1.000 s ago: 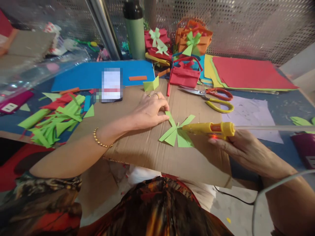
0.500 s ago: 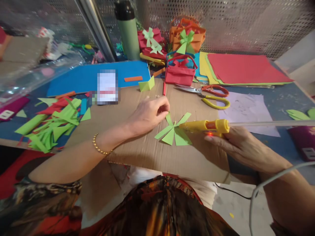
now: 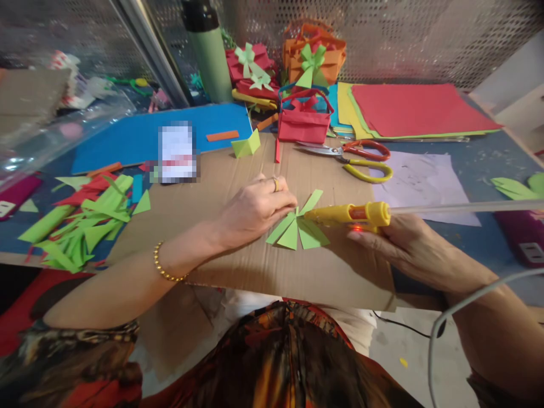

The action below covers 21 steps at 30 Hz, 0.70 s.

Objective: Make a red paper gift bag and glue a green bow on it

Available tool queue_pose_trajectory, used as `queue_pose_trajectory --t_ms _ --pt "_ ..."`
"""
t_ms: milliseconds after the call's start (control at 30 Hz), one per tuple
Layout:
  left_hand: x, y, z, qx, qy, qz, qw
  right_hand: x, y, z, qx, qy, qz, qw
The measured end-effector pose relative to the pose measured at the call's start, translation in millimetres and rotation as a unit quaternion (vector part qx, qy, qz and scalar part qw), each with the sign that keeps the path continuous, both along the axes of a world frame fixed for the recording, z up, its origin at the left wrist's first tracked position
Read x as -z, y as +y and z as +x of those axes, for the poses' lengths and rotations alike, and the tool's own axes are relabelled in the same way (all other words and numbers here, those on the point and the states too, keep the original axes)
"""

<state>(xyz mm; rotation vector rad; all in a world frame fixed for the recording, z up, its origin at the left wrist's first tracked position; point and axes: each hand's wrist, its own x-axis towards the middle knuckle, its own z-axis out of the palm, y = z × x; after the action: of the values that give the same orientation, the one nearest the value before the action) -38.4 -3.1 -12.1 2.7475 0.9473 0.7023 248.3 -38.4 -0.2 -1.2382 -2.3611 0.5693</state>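
Note:
A light green paper cutout point(image 3: 288, 233) with several narrow arms spread like a star lies on a sheet of brown cardboard point(image 3: 238, 260). My left hand point(image 3: 261, 209), palm down with a ring on one finger, has its fingers closed on the cutout's upper left side and hides that arm. A yellow hot glue gun point(image 3: 340, 215) is gripped in my right hand point(image 3: 408, 243). Its nozzle points left at the cutout's centre, close to my left fingertips. A red light glows under its barrel, and a clear glue stick point(image 3: 459, 207) sticks out behind.
Scissors point(image 3: 361, 158) lie behind the glue gun, near a small red paper bag point(image 3: 304, 122). Green scraps point(image 3: 93, 221) pile up at left. Coloured sheets point(image 3: 425, 110) are stacked at back right, and a green bottle point(image 3: 208, 59) stands behind. A grey cable point(image 3: 433, 340) hangs by my right arm.
My left hand has shifted right and down, its fingers now covering the cutout's upper left arm. The glue gun stays at the centre. The whole view has moved slightly.

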Motion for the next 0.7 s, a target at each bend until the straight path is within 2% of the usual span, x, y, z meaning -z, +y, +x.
queue_pose_trajectory --t_ms 167,400,700 --pt "3.5 2.0 -1.8 -0.008 -0.007 -0.02 1.0 1.3 0.5 1.5 -0.049 0.04 0.021 0.998" --pt "10.4 11.2 -5.4 -0.041 -0.027 -0.031 0.998 -0.8 1.0 -0.3 -0.024 0.038 -0.007 0.999" --pt "-2.8 5.1 -7.8 -0.029 -0.04 -0.067 0.997 -1.2 1.6 1.3 -0.01 0.022 -0.049 0.999"
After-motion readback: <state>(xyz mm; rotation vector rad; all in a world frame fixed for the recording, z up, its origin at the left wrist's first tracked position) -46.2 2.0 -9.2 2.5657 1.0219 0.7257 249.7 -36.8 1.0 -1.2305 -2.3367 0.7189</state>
